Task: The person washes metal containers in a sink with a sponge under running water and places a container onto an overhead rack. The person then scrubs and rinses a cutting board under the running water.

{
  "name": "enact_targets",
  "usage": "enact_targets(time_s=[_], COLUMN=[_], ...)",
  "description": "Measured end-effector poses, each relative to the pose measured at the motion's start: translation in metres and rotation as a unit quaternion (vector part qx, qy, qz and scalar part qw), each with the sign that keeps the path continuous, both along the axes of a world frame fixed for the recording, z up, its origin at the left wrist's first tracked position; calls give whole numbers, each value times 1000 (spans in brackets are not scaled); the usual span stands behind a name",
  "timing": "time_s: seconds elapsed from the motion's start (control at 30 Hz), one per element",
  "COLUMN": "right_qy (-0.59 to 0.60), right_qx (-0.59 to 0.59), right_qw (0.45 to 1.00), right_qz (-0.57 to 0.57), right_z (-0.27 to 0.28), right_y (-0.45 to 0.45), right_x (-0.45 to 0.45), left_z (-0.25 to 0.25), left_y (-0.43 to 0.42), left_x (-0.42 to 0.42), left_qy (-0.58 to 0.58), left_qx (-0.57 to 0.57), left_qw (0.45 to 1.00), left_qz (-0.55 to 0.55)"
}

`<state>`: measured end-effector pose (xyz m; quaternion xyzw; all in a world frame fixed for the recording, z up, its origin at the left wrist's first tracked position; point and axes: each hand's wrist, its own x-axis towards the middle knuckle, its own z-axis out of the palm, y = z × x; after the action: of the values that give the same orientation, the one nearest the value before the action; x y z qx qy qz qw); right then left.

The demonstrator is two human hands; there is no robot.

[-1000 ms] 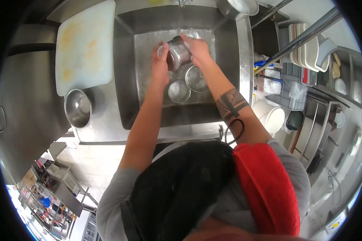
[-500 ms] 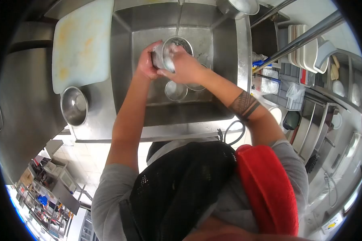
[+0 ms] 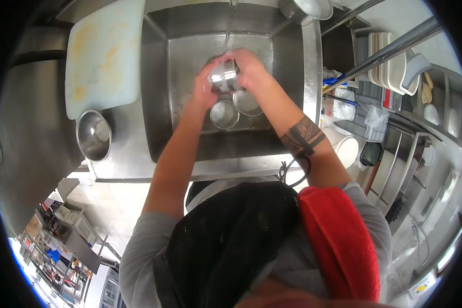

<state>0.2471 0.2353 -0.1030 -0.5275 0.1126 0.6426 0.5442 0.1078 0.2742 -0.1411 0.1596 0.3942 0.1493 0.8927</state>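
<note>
Between my two hands is a shiny metal container (image 3: 224, 78), tipped so that its outer wall faces me, over the steel sink (image 3: 190, 147). My left hand (image 3: 205, 84) grips its left side, and my right hand (image 3: 249, 69) wraps its right and far side. Water runs from the tap (image 3: 233, 6) just beyond my hands. Two more round metal containers lie on the sink floor below: one small (image 3: 224, 114), the other (image 3: 248, 104) partly hidden by my right hand and forearm. The inside of the held container is out of sight.
Left of the sink lie a stained white cutting board (image 3: 105, 56) and a steel bowl (image 3: 94, 135). A metal pot (image 3: 305, 11) stands at the sink's far right corner. Metal rails (image 3: 385, 45) cross the right side, near a white bucket (image 3: 346, 150).
The metal container has turned from mouth showing to outer wall showing. My right hand has come out of its opening and onto its right side; my left hand has shifted slightly right.
</note>
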Motion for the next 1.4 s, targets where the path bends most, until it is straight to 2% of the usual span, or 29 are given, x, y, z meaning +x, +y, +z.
enact_targets(time_s=[0.07,0.13,0.17,0.2,0.23,0.27,0.33,0.37,0.4,0.47,0.5,0.57,0.63,0.7,0.77,0.83,0.87,0.93,0.97,1.0,1.07,1.1,1.13,1.17,1.2,1.27,1.3,1.37,1.4], right_qy=[-28,-275,-275,-441,-573,-571,-627,-618,-618,-351,-352,-60,-232,-418,-611,-792,-865,-856,-901,-920,-865,-749,-709,-515,-324,-536,-531,-438,-436], right_qx=[-2,62,59,104,144,143,109,141,141,137,135,154,29,81,139,47,25,37,-81,-195,-40,59,22,190,238,221,227,117,121], right_qw=[999,959,960,869,719,720,607,604,604,860,860,985,972,901,768,600,481,507,425,330,491,660,692,821,910,781,781,807,805], right_qz=[-40,13,14,197,366,367,477,483,483,344,344,56,-37,-80,-132,-105,-141,-95,-7,79,91,25,132,157,98,233,236,379,384], right_z=[-4,-14,-16,-15,-15,-21,-22,-22,-28,-43,-44,-32,-4,-1,32,88,81,85,72,68,85,76,80,38,47,-1,-9,-13,-6], right_y=[-5,-14,-24,-34,-43,-48,-51,-53,-52,-49,-44,-38,-26,-26,-24,-15,-9,7,15,23,34,43,46,62,77,122,136,163,171], right_x=[-19,-40,-44,-49,-52,-49,-38,-34,-36,-33,-26,-17,-2,33,79,123,159,203,224,236,192,151,107,96,55,41,46,44,44], left_z=[9,9,-5,-31,-48,-51,-46,-44,-30,-18,-15,-18,-20,5,24,33,50,84,81,76,56,44,33,21,4,-22,-27,-22,-25], left_y=[0,5,12,23,29,33,40,39,37,34,33,27,30,32,41,53,57,60,62,71,89,93,96,100,109,122,124,116,112], left_x=[-5,-8,-11,-16,-21,-23,-23,-21,-13,-7,-8,-6,20,50,76,96,102,109,105,105,111,111,111,112,116,118,114,95,85], left_qy=[38,31,31,-7,-43,-41,23,24,53,79,61,44,45,60,71,277,275,351,324,325,261,262,274,287,290,254,243,154,160], left_qx=[-4,-47,-50,-64,-79,-81,-15,-16,68,149,167,179,249,213,178,478,480,675,793,796,833,832,821,809,809,750,726,698,696], left_qw=[999,998,998,998,995,995,996,996,992,980,980,979,967,974,980,831,831,592,469,466,337,336,317,297,297,298,298,394,397], left_qz=[3,27,27,-3,-33,-33,-81,-81,-95,-107,-93,-86,9,34,61,-62,-57,-266,-216,-212,-354,-354,-387,-419,-417,-533,-571,-578,-576])
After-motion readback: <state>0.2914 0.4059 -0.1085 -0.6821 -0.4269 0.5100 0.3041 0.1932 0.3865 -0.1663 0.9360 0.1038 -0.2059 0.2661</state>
